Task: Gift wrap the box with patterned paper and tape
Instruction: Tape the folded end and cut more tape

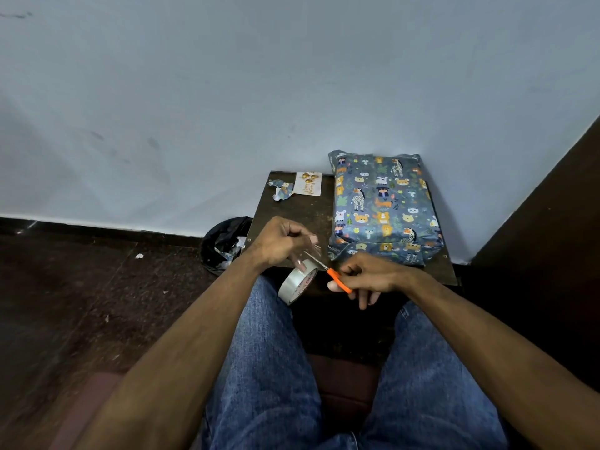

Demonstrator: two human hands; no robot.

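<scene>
orange-handled scissors (337, 279) gripped in my right hand (367, 277), left hand (282, 243) pinching clear tape (297, 284) just before the wrapped box (384, 206).

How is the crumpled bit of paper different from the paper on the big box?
The crumpled scrap is small and scrunched; the wrapped box has paper pulled smooth and folded around it. The scrap lies loose at the table's far left; the box sits on the right. Both show the same blue pattern.

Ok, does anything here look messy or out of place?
Slightly. A crumpled paper scrap lies at the table's far left corner, and small white bits lie on the floor by the bin. The wrapped box looks intact.
</scene>
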